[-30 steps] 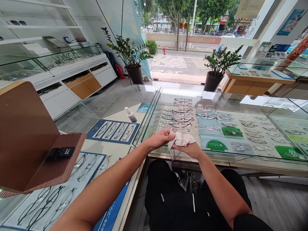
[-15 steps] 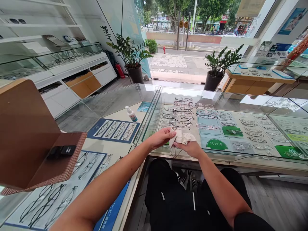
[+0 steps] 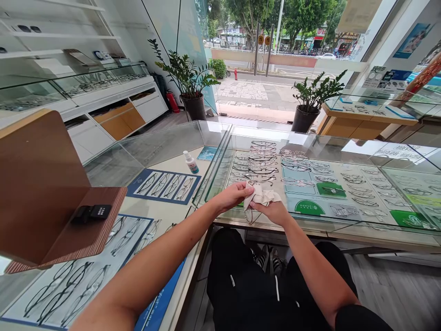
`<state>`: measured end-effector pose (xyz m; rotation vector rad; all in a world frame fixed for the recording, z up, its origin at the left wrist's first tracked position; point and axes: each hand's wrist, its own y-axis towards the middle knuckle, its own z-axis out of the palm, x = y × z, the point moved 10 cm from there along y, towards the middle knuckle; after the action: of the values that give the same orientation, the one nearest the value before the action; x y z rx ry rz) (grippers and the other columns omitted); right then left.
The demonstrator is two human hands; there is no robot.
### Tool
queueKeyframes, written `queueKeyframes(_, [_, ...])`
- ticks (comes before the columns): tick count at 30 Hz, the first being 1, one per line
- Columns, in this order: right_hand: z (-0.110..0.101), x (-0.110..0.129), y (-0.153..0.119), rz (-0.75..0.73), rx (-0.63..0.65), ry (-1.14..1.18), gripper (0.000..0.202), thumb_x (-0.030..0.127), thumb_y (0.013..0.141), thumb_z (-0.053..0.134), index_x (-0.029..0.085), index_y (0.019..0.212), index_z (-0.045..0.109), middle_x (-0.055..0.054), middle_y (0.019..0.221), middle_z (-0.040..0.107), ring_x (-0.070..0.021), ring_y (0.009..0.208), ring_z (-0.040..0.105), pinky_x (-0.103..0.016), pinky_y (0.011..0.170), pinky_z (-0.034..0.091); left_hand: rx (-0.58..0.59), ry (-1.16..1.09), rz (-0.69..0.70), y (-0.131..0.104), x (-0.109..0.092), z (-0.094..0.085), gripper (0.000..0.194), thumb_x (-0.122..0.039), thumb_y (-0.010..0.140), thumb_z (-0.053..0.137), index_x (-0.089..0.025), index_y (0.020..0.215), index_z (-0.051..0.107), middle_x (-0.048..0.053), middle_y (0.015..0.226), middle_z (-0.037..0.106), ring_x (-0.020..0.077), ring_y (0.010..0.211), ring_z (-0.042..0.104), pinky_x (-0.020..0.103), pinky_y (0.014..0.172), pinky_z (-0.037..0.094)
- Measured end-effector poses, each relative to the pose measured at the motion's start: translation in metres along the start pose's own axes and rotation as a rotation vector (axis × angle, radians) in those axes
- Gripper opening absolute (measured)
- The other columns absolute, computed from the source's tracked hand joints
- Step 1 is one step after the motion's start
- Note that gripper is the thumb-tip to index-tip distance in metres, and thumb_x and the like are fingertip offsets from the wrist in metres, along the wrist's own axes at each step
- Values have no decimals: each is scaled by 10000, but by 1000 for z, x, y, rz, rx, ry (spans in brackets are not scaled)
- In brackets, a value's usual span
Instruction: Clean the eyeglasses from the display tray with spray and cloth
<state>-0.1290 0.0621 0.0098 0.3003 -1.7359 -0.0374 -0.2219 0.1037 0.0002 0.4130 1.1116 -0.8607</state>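
A pale, crumpled cloth is pinched between both hands above the front edge of the glass display case. My left hand is closed on its left side, thumb and fingers together. My right hand grips the cloth from below and the right. A pair of glasses with thin frames hangs just beneath the cloth, between the hands; its lenses are mostly hidden, and which fingers hold it I cannot tell.
Inside the glass case lie several rows of glasses. A spray bottle stands on the left counter, near a blue tray of frames. At the left is a brown stand with a small black object.
The view has shifted slightly. Both hands stay nearly in place with the cloth between them.
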Motion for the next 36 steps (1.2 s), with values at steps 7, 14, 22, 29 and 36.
queueKeyframes(7, [-2,-1,-2,49,33,53,348,601,883,779,262,924,848,-56,988,860,-318,1042,798,-489,1064,605,110,-1,-22,-4,0,7,499,-574,860,860,-113,1006,733,74,823,729,150,696,661,265,693,528])
queueKeyframes(14, [-3,-3,2,68,-17,140,513,675,772,843,259,1072,841,-70,1046,854,-340,1078,790,-502,1045,620,-70,41,100,2,-5,-1,529,-586,765,930,-126,927,723,49,794,732,130,668,649,219,634,505])
queueKeyframes(22, [-11,-27,0,159,-24,187,446,643,782,852,251,994,839,-49,996,853,-304,1033,791,-474,1038,611,70,-23,18,-3,-3,11,525,-502,777,949,-112,1040,714,51,787,697,128,656,632,229,613,497])
queueKeyframes(29, [-7,-10,3,91,-29,142,443,650,781,852,268,1004,849,-60,1013,854,-336,1154,771,-503,1141,562,-54,6,61,1,0,3,551,-624,825,871,-109,911,693,51,732,695,114,578,606,221,555,494])
queueKeyframes(36, [-4,-8,1,83,63,233,320,581,847,821,265,883,846,-32,909,845,-299,987,796,-456,1024,619,73,-23,20,-3,-2,11,497,-541,823,903,-101,946,706,74,772,716,139,657,662,235,637,532])
